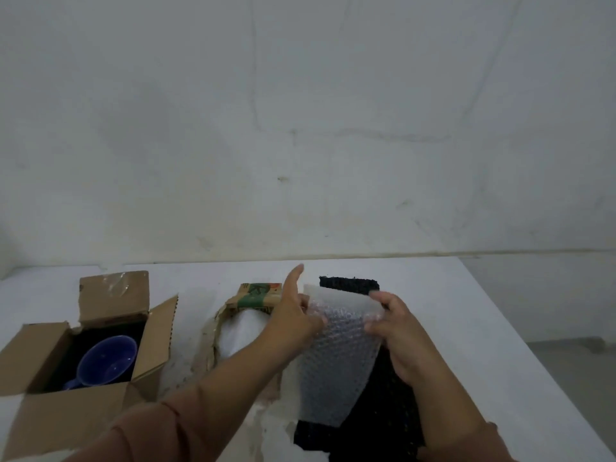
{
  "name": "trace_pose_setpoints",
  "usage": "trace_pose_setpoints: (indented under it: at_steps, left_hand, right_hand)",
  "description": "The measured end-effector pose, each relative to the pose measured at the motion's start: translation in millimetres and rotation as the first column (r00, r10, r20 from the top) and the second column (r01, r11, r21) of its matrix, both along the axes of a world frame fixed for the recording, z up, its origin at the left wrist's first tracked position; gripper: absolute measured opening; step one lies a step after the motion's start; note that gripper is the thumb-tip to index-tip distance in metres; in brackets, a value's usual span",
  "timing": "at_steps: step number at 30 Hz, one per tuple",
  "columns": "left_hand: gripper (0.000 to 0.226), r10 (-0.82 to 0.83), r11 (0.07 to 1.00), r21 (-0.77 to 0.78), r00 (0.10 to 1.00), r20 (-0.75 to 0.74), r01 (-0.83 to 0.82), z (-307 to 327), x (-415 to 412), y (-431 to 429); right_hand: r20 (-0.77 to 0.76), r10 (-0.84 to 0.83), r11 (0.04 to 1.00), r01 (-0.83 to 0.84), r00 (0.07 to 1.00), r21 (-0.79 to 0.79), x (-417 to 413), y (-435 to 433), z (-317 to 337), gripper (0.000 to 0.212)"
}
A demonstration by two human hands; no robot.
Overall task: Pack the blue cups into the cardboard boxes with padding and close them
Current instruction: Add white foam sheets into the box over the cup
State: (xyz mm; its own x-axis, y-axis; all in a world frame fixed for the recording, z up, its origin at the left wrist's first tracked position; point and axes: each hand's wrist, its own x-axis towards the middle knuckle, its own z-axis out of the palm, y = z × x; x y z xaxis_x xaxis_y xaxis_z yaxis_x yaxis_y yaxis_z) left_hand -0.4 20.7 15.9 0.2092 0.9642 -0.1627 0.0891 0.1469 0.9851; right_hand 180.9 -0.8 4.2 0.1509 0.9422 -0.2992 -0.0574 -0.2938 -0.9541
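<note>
place: bare plain room, type unclear | cues: stained white wall point(300, 128), white table point(466, 311), grey floor point(566, 361)

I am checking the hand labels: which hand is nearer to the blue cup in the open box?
Left. The left hand grips the left edge of the bubble wrap, to the right of the blue cup; the right hand grips the wrap's right edge, farther away.

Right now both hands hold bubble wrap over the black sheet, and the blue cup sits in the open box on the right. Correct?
No: the head view shows the blue cup in the open box on the left, not right. The left hand and right hand hold the bubble wrap over the black sheet.
</note>
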Motion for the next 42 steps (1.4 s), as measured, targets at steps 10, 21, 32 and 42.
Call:
trace_pose_setpoints:
  at_steps: [10,21,32,42]
  left_hand:
    - [0.019,0.072,0.963,0.254,0.995,0.064,-0.086,51.7,-49.8,-1.5]
    - [0.023,-0.023,0.999,-0.041,0.966,0.257,0.034,43.9,-70.6,-2.0]
    - [0.05,0.046,0.994,-0.113,0.929,0.367,-0.005,46.6,-92.1,1.0]
    - [0.052,0.165,0.893,-0.447,0.885,0.436,0.054,40.0,-125.0,2.2]
  right_hand:
    - [0.398,-0.06,0.921,-0.103,0.915,0.376,-37.8,-3.8,95.7,0.028]
    - [-0.123,0.036,0.958,0.0,0.992,0.286,-66.0,16.0,107.0,0.032]
    - [-0.107,0.282,0.959,-0.283,0.953,0.01,-81.5,11.6,68.9,0.032]
    - [0.078,0.224,0.963,-0.233,0.971,0.137,-87.3,19.4,65.9,0.047]
